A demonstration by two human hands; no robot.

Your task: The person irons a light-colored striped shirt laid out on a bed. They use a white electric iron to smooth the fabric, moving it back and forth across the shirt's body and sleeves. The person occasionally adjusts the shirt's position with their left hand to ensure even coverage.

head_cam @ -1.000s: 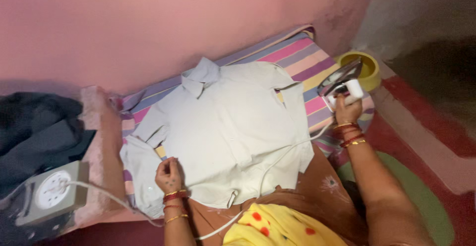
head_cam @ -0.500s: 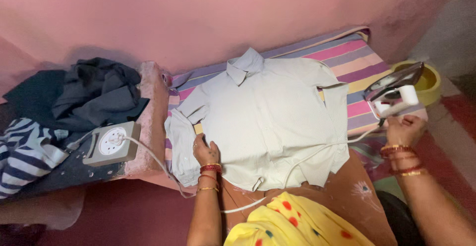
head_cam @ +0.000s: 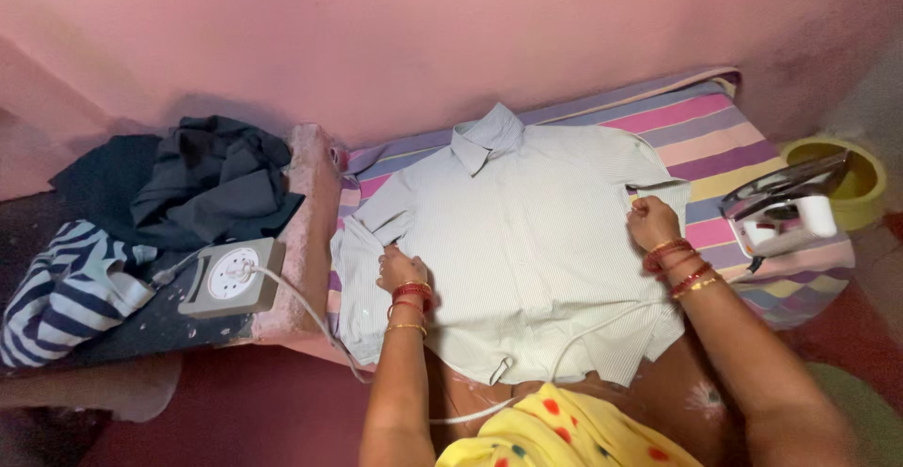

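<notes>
Fingers of right hand (head_cam: pixel 652 221) now pinch shirt (head_cam: pixel 527 241) — iron (head_cam: pixel 781 208) released; left hand (head_cam: pixel 400 268) presses flat.

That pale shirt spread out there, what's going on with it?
A person has a pale striped shirt laid flat, back up, on a striped cloth spread over a low surface. The left hand presses near the left sleeve and the right hand pinches the fabric at the right sleeve. An electric iron stands on the cloth to the right, not in either hand. Its white cord runs under the shirt's hem to a socket box beside a heap of dark clothes.
</notes>
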